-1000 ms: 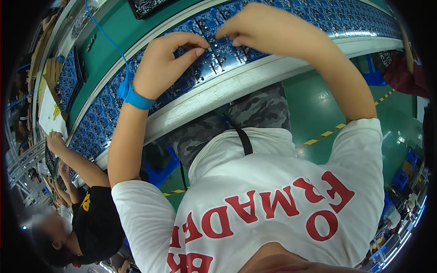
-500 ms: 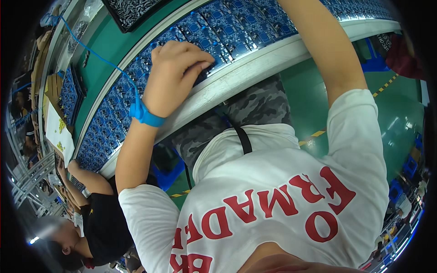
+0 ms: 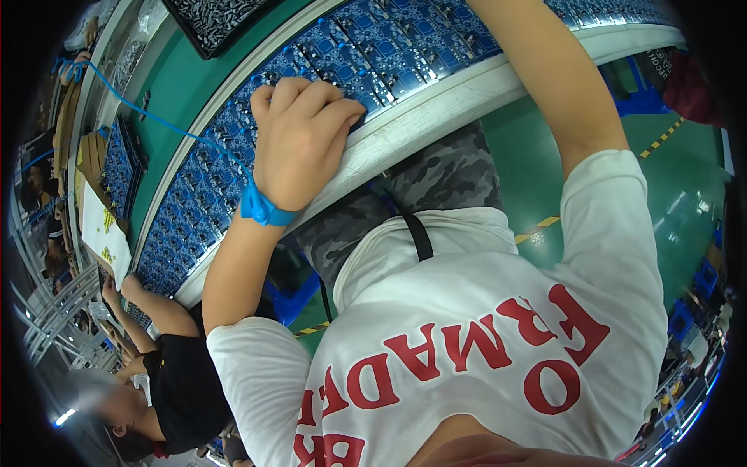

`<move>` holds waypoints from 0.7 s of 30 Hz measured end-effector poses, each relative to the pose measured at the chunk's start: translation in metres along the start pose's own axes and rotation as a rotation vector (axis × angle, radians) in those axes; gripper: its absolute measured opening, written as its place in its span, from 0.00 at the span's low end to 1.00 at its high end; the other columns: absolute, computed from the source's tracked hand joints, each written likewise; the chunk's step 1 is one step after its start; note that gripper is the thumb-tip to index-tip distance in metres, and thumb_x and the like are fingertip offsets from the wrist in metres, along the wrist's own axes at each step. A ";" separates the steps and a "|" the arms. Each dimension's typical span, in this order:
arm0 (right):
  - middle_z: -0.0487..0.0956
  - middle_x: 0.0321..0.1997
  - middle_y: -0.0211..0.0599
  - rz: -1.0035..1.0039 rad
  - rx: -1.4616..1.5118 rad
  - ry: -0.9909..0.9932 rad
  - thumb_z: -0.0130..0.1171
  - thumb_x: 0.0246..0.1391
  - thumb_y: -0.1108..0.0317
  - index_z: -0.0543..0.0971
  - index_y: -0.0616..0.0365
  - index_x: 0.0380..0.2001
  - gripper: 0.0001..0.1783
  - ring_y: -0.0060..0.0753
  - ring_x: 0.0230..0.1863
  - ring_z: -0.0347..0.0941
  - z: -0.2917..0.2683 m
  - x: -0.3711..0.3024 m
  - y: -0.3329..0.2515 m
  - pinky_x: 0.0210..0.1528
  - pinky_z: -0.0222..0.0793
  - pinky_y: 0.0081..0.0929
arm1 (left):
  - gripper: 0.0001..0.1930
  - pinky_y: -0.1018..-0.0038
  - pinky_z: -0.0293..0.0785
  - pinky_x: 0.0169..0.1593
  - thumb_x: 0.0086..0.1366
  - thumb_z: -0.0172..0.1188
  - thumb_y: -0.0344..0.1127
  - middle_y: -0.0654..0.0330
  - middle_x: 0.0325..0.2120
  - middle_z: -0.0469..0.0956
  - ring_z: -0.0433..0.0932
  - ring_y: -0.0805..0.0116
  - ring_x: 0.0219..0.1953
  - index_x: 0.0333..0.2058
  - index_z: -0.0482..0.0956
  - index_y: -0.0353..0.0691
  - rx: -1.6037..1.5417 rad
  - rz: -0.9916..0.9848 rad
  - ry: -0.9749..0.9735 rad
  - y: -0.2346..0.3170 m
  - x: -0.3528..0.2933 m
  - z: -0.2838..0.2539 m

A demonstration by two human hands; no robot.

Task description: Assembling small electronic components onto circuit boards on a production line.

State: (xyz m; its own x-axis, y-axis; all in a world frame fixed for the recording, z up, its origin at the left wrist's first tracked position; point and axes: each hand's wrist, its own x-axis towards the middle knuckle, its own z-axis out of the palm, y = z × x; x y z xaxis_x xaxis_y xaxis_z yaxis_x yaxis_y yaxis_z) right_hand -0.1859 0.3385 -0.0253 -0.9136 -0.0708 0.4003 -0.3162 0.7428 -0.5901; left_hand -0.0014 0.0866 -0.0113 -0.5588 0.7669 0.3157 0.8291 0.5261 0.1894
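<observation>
Fingers of the left hand [image 3: 299, 140] are curled loosely and pressed onto a row of blue printed circuit boards [image 3: 373, 50] laid along the white-edged bench [image 3: 436, 109]; nothing is gripped. One blue wrist strap [image 3: 264, 208] with one coiled cord [image 3: 163, 121] is worn. The right hand is out of view; only its forearm is seen.

A white sheet printed in yellow [image 3: 105, 237] is lying at the far left end of the green bench [image 3: 187, 86], well apart from my left hand [image 3: 299, 140]. Its lower edge is reaching toward a co-worker's arm. Just above the sheet, flat brown cardboard pieces [image 3: 74, 152] are leaning together. A crumpled clear plastic bag [image 3: 144, 19] is sitting at the bench's far rim.
</observation>
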 end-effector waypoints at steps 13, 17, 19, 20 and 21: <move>0.82 0.33 0.46 -0.089 0.218 0.120 0.61 0.53 0.68 0.81 0.62 0.34 0.09 0.41 0.36 0.80 -0.033 -0.032 -0.035 0.39 0.74 0.34 | 0.11 0.63 0.73 0.46 0.62 0.64 0.40 0.59 0.37 0.84 0.82 0.58 0.40 0.43 0.86 0.51 0.115 -0.249 0.191 -0.153 0.037 -0.032; 0.82 0.32 0.46 -0.118 0.142 -0.224 0.61 0.53 0.70 0.82 0.61 0.34 0.07 0.40 0.35 0.80 -0.038 -0.064 -0.036 0.39 0.74 0.32 | 0.11 0.66 0.74 0.44 0.62 0.64 0.42 0.59 0.36 0.84 0.82 0.59 0.39 0.43 0.86 0.51 0.268 -0.405 0.086 -0.168 0.050 -0.020; 0.82 0.32 0.46 -0.101 0.058 -0.302 0.61 0.53 0.70 0.82 0.61 0.34 0.07 0.41 0.35 0.80 -0.039 -0.073 -0.030 0.39 0.74 0.33 | 0.11 0.67 0.75 0.44 0.62 0.64 0.43 0.60 0.36 0.84 0.82 0.59 0.39 0.43 0.86 0.51 0.339 -0.447 0.055 -0.165 0.057 -0.015; 0.82 0.32 0.47 -0.142 0.038 -0.312 0.62 0.53 0.70 0.82 0.61 0.34 0.07 0.43 0.35 0.80 -0.038 -0.073 -0.029 0.39 0.74 0.34 | 0.11 0.68 0.75 0.43 0.62 0.64 0.42 0.60 0.35 0.85 0.82 0.61 0.40 0.43 0.86 0.51 0.367 -0.444 0.061 -0.167 0.058 -0.012; 0.82 0.32 0.47 -0.183 0.019 -0.322 0.62 0.52 0.70 0.82 0.61 0.34 0.07 0.44 0.36 0.80 -0.037 -0.073 -0.028 0.40 0.74 0.35 | 0.11 0.70 0.75 0.43 0.63 0.64 0.42 0.60 0.35 0.85 0.82 0.62 0.40 0.42 0.85 0.50 0.397 -0.442 0.067 -0.170 0.059 -0.009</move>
State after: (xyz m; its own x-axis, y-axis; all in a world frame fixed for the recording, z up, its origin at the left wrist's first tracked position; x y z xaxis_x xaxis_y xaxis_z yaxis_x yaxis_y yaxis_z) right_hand -0.1007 0.3473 -0.0125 -0.8742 -0.4093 0.2614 -0.4837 0.6862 -0.5433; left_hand -0.1749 0.0395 -0.0166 -0.8356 0.4261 0.3467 0.4402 0.8970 -0.0414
